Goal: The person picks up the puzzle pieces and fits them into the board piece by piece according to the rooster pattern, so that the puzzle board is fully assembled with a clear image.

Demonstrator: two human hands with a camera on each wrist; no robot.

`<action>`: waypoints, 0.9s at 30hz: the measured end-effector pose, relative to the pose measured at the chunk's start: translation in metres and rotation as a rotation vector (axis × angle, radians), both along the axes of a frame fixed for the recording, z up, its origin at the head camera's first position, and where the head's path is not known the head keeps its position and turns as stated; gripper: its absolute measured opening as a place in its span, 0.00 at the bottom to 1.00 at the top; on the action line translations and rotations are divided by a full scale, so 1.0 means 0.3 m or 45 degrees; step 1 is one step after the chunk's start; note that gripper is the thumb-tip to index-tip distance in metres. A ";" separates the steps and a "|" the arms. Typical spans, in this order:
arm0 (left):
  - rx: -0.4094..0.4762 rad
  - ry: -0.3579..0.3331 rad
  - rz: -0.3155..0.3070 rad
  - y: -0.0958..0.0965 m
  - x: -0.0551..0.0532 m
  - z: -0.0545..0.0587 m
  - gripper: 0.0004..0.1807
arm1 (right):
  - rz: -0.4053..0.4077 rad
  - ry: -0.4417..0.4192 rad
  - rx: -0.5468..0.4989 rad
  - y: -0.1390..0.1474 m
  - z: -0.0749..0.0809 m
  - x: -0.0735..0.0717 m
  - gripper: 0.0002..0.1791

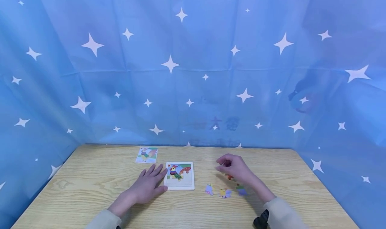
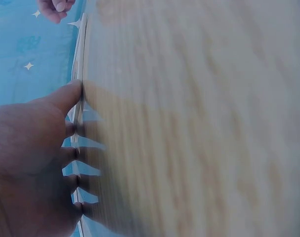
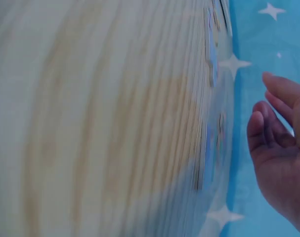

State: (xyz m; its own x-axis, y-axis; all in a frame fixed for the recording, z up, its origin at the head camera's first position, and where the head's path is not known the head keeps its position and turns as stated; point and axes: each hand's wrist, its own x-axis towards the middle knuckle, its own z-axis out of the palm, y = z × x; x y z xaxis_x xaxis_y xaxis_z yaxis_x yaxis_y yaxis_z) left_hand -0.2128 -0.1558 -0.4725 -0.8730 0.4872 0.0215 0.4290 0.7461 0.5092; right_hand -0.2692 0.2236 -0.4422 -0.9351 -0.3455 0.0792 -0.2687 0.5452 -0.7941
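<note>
A white-framed jigsaw tray lies near the table's middle, with a partly assembled rooster picture in it; the lower part shows pale backing. My left hand rests spread on the table at the tray's left side, fingertips and thumb right at its frame. To the right, my right hand hovers over loose puzzle pieces, its fingers loosely bent and nothing visible between them. A purple piece, a yellow-and-purple piece and a green-and-purple piece lie below it. A red piece is partly hidden beneath that hand.
A printed rooster picture card lies behind the tray, toward the left. The wooden table ends at a blue star-patterned curtain at the back and sides. A black strap device sits at the right sleeve.
</note>
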 end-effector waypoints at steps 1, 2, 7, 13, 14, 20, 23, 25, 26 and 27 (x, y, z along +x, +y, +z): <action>0.001 -0.002 0.002 0.000 0.000 0.001 0.37 | 0.003 0.005 0.002 0.012 0.000 0.003 0.15; 0.001 -0.003 0.002 0.000 0.000 0.001 0.37 | 0.001 0.014 0.008 0.023 0.000 0.005 0.15; 0.001 -0.001 0.003 -0.004 -0.004 -0.009 0.37 | -0.016 0.060 0.066 0.068 -0.008 0.008 0.14; 0.005 0.005 -0.002 -0.008 -0.007 -0.015 0.37 | -0.016 0.056 0.112 0.109 -0.021 0.013 0.13; 0.007 0.001 -0.002 -0.007 -0.006 -0.011 0.38 | -0.019 0.050 0.121 0.114 -0.023 0.014 0.13; 0.012 -0.008 0.003 -0.006 -0.003 -0.007 0.38 | -0.033 0.003 0.140 0.135 -0.020 0.025 0.15; 0.014 0.000 -0.001 -0.006 -0.003 -0.010 0.38 | -0.030 -0.035 0.127 0.142 -0.016 0.035 0.17; 0.016 0.005 -0.002 -0.006 -0.004 -0.014 0.38 | -0.026 -0.064 0.119 0.146 -0.016 0.040 0.18; 0.014 0.008 0.000 -0.007 -0.005 -0.017 0.38 | -0.022 -0.074 0.117 0.147 -0.017 0.040 0.18; 0.013 0.012 0.001 -0.008 -0.005 -0.019 0.38 | -0.017 -0.086 0.114 0.148 -0.018 0.041 0.18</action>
